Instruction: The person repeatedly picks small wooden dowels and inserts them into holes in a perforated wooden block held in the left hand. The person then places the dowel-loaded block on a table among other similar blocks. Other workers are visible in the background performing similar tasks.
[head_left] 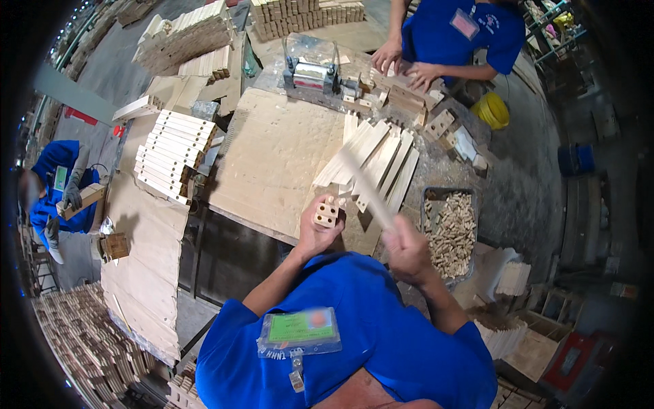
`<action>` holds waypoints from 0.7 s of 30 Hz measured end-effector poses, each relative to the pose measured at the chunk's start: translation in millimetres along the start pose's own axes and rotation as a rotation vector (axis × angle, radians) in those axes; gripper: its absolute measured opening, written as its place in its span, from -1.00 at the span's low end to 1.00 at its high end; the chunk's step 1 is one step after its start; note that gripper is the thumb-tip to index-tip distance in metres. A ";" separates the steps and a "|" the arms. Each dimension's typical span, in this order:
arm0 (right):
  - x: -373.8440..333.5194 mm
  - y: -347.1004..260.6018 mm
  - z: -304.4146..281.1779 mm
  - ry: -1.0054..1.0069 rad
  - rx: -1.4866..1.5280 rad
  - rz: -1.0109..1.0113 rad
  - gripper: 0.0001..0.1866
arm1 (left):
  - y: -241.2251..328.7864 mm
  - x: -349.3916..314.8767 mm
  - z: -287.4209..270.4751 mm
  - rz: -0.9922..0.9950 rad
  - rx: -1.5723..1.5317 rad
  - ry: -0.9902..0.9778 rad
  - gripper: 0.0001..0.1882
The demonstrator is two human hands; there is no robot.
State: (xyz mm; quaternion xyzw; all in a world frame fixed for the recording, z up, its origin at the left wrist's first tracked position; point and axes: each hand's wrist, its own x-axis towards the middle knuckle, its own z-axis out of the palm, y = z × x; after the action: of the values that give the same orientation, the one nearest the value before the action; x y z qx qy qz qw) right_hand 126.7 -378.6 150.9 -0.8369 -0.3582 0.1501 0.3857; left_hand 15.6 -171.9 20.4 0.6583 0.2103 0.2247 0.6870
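Note:
My left hand (317, 234) is closed around a pale wooden block (327, 215). The block's end has several round holes, and short dowels poke up at its far edge. In my right hand (407, 251) is a long wooden stick (370, 187), smeared by motion, slanting up and left over the table. Beneath and beyond the stick lie several pale wooden slats (385, 163), fanned out side by side. A dark bin (477, 225) full of short wooden dowels (449, 232) stands just right of my right hand.
A cardboard-topped table (272, 146) spreads before me, with a metal clamping device (310, 75) at its back. A co-worker (456, 34) handles a board at the far right. Drilled slats (174, 153) lie in a row to the left, where another person (65, 187) holds a wooden piece.

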 end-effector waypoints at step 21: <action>-45.5 134.6 20.1 0.480 0.172 0.481 -0.74 | 14.8 126.5 -34.4 0.165 0.307 0.210 -0.66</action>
State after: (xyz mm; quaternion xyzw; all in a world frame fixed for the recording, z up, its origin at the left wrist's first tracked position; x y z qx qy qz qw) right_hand 149.4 -460.4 35.2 -0.8731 -0.0361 0.0653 0.4818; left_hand 97.5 -69.5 34.5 0.7433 0.2578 0.3130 0.5320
